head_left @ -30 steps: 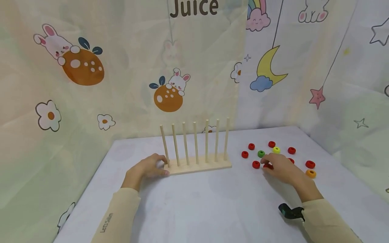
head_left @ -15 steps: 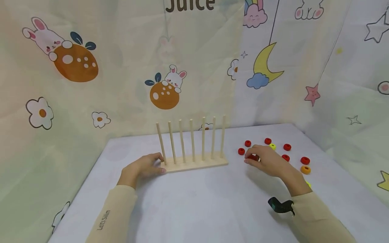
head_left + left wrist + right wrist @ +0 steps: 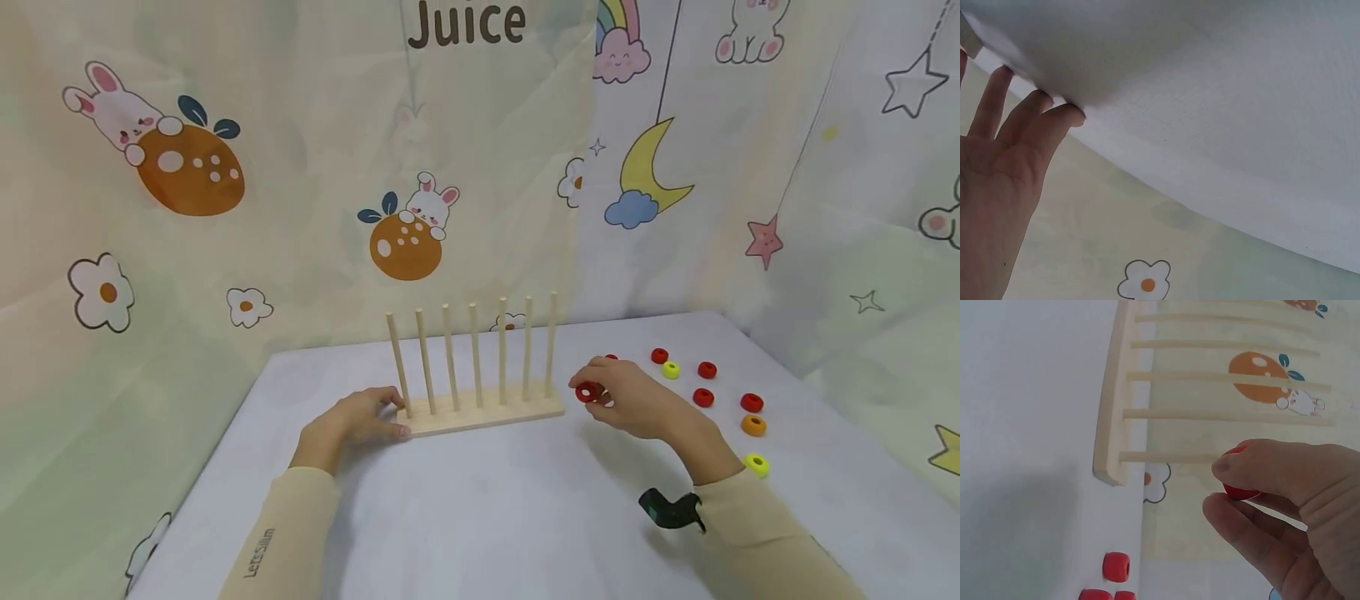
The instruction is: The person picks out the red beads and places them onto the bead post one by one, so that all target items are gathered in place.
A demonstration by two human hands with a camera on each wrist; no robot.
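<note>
A wooden peg rack (image 3: 480,418), a flat base with a row of upright dowels, stands on the white table. My left hand (image 3: 352,427) holds its left end, thumb at the front edge and fingers by the leftmost dowel. In the left wrist view only a corner of the rack (image 3: 970,39) shows beside the fingers. My right hand (image 3: 637,402) pinches a red bead (image 3: 587,401) between thumb and fingers, just right of the rack. The right wrist view has this bead (image 3: 1239,492) raised off the table, overlapping the tip of the nearest dowel (image 3: 1169,457).
Loose beads lie on the right side of the table: several red ones, such as a red bead (image 3: 707,370), a yellow bead (image 3: 671,370), an orange bead (image 3: 753,426) and another yellow bead (image 3: 756,465). A printed cloth backdrop (image 3: 300,208) rises behind the table.
My right hand has picked up a red bead from among the others and carried it left, close to the rack. The left hand keeps its hold on the rack's end.
</note>
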